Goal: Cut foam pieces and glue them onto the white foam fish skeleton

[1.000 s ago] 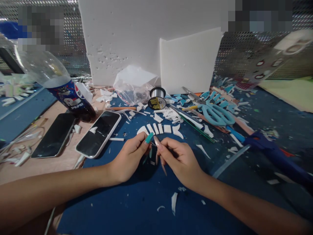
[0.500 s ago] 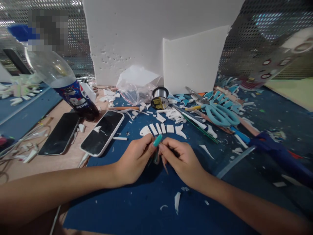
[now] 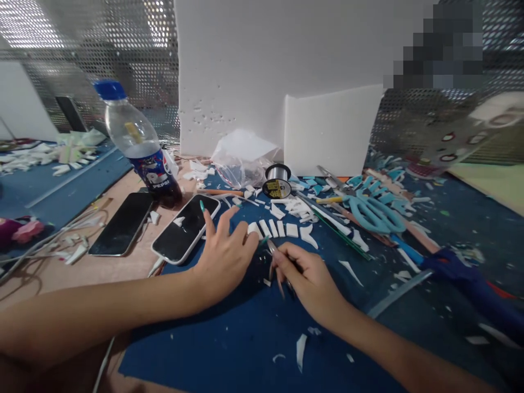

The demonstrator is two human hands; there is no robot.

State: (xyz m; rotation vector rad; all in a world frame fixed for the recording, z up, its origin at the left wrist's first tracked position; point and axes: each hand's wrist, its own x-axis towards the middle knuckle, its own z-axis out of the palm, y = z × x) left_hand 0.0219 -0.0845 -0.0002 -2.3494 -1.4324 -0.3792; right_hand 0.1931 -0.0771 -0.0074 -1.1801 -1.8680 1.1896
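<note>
My left hand (image 3: pixel 224 252) is open with its fingers spread. Its index finger, with a long teal nail, reaches over the screen of the white-edged phone (image 3: pixel 180 240); I cannot tell whether it touches. My right hand (image 3: pixel 305 275) is closed in a pinch close to the left thumb, and whatever it grips is too small to make out. Just beyond both hands lies a row of cut white foam pieces (image 3: pixel 280 228) shaped like a fish skeleton, ending in a foam tail (image 3: pixel 309 236). The left hand hides the head end of that row.
A Pepsi bottle (image 3: pixel 149 169) stands behind a dark phone (image 3: pixel 123 224) at left. A line spool (image 3: pixel 277 181), blue scissors (image 3: pixel 374 213) and foam scraps lie beyond the foam row. Dark-blue-handled tool (image 3: pixel 462 278) lies right. A white foam board (image 3: pixel 245 71) rises behind.
My left hand has come away from the right hand, spreading its fingers toward the white-edged phone. My right hand stays pinched. The camera view has shifted left and up.
</note>
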